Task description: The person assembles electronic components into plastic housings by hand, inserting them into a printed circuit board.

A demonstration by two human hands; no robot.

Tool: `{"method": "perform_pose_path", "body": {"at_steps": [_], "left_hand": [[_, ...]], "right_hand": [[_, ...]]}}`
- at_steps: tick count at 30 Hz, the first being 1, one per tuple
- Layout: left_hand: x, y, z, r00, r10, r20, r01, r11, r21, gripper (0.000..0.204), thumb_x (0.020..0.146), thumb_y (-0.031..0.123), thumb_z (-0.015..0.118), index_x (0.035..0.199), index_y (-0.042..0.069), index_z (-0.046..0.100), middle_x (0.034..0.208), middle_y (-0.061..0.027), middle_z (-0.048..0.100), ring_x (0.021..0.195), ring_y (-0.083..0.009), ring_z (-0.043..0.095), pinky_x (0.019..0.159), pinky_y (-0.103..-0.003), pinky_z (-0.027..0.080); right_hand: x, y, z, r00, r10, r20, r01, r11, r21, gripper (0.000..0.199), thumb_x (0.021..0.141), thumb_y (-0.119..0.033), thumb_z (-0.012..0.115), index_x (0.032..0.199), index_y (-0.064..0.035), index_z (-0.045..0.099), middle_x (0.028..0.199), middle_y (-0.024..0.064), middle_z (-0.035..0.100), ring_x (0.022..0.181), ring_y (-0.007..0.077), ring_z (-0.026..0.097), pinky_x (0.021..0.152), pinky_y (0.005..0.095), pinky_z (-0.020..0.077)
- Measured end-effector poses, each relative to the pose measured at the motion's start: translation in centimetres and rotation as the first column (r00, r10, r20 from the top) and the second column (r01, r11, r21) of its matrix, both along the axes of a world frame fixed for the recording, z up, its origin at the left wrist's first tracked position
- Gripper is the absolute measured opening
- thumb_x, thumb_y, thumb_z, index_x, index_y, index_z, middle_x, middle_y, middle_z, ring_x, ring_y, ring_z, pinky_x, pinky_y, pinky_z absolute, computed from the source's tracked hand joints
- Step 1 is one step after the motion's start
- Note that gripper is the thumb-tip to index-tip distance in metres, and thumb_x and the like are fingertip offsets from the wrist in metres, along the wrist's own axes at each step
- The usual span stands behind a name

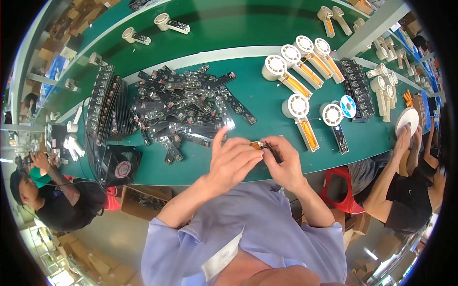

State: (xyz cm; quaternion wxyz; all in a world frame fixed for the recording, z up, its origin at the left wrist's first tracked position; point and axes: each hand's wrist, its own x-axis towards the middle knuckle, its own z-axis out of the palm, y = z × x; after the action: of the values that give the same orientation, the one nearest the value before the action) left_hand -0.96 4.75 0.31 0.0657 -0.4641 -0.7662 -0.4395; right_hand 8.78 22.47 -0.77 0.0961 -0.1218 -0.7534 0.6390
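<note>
Both my hands meet over the front edge of the green table. My left hand [232, 159] pinches the left end of a small orange and black part [258, 144], its index finger raised. Thumb and fingers of my right hand [285, 161] close on its right end. The fingers cover most of this part, so its full shape is hidden. Beyond my left hand lies a heap of black circuit boards [183, 102]. To the right of my hands, a white handheld fan [296, 108] lies with an orange battery in its handle, beside another fan [332, 115] with a black board on its handle.
Several more fans [291, 56] lie at the back right, next to stacked boards [358, 90]. Another board stack [107, 105] and a black blower [120, 167] stand at left. A white post [374, 28] rises at back right. Co-workers sit on both sides; one holds a white disc [407, 122].
</note>
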Motion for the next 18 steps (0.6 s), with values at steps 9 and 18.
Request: {"method": "perform_pose_path", "body": {"at_steps": [9,18], "left_hand": [[-0.1,-0.2,0.1,0.997,0.075,0.004,-0.074,0.995,-0.064,0.018,0.084,0.012,0.085,0.102,0.015,0.081,0.092,0.0026,0.075,0.104,-0.0189,0.069,0.127,-0.059,0.024],[0.2,0.1,0.7,0.997,0.071,0.039,-0.068,0.996,-0.059,0.017,0.082,0.012,0.086,0.099,0.014,0.082,0.093,0.0021,0.076,0.105,-0.0202,0.068,0.128,-0.058,0.022]], "right_hand": [[0.8,0.1,2.5,0.999,0.023,-0.041,-0.013,0.972,0.233,0.023,0.099,0.005,0.070,0.122,0.0052,0.069,0.110,0.0131,0.075,0.092,0.0160,0.076,0.083,0.0301,0.0637],[0.9,-0.9,3.5,0.991,-0.078,-0.113,0.111,0.938,0.328,0.022,0.092,0.004,0.076,0.114,0.0016,0.071,0.099,0.0121,0.074,0.079,0.0190,0.076,0.069,0.0304,0.0618]]}}
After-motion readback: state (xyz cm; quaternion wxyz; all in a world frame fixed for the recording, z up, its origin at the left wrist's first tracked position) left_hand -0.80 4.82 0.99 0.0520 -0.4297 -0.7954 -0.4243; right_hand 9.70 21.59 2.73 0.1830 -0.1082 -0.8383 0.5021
